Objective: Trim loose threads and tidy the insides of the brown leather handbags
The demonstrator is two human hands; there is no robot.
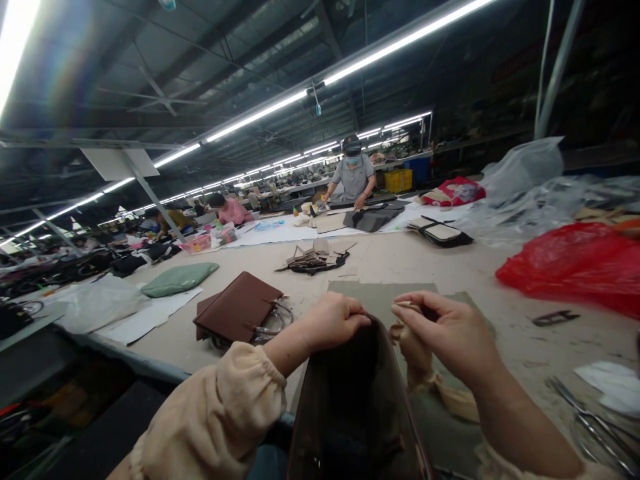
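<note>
An open dark brown handbag (397, 407) stands in front of me, its mouth facing up and its inside in shadow. My left hand (341, 316) is closed over the far end of its rim. Just right of that rim, my right hand (447, 327) has thumb and fingers pinched together. A crumpled tan cloth (418, 357) hangs from beneath these fingers, in the right hand's grip. Whether the fingertips also pinch something small cannot be made out. Under the bag and hands lies a grey-green sheet (360, 289).
Brown handbags (240, 307) lie left, near a green pouch (180, 279). Ahead is a pile of strips (317, 257). Thread snips (556, 318), scissors (590, 413) and a red plastic bag (575, 263) lie right. Across the table a person (353, 177) handles dark pieces.
</note>
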